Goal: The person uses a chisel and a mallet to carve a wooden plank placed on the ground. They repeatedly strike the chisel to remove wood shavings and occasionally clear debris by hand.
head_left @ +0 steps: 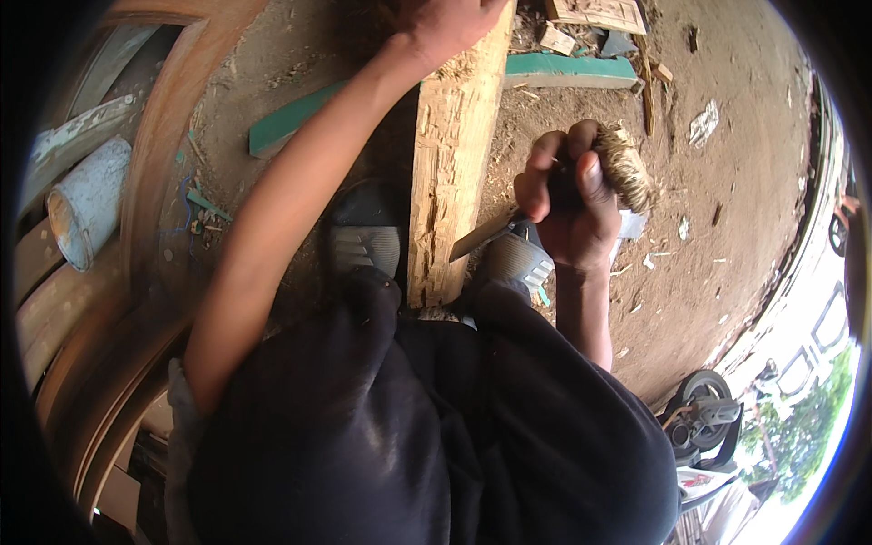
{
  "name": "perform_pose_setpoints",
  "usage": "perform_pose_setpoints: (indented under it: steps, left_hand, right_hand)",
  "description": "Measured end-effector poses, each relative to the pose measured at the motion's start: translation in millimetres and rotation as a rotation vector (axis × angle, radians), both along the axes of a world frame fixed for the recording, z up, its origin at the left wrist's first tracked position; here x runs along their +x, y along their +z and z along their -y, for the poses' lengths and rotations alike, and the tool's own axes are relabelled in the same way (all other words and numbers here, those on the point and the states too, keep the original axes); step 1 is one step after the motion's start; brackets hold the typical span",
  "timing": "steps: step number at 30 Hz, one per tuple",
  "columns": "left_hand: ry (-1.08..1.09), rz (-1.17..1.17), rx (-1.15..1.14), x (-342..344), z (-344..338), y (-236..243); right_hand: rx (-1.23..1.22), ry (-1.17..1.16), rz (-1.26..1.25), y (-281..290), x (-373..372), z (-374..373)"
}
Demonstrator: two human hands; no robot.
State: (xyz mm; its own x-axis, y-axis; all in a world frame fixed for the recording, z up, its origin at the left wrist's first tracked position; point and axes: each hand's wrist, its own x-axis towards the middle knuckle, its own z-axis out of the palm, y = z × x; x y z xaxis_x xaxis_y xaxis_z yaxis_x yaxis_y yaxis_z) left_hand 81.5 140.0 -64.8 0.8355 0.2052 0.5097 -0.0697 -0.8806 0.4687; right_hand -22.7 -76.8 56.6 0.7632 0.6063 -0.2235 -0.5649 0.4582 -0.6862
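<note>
A rough, hewn wooden beam (450, 173) runs away from me between my feet, its pale face chipped and scarred. My left hand (451, 25) grips it near the upper picture edge, where most of the fingers are cut off from view. To the right of the beam, my right hand (574, 195) is raised and closed round a machete. Its cord-wrapped handle end (627, 168) sticks out past the thumb. The dark blade (481, 236) points down and left toward the beam's near part; my hand hides the section between.
A green-painted plank (572, 71) lies crosswise beyond my feet, reappearing left of the beam. Wood offcuts (595, 14) and chips litter the dirt floor. At left stand a curved brown wooden frame (159, 127) and a whitish cylinder (91, 204). A wheeled vehicle (704, 413) is at lower right.
</note>
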Motion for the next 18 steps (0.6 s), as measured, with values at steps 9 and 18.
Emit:
perform_pose_setpoints:
  steps: [9,18]
  left_hand:
    - [0.039,0.022,0.041,-1,1,3]
    - [0.055,0.047,0.050,3,1,-4]
  right_hand:
    - [-0.503,0.091,-0.053,3,-5,-34]
    - [-0.269,-0.281,-0.059,-4,35,-23]
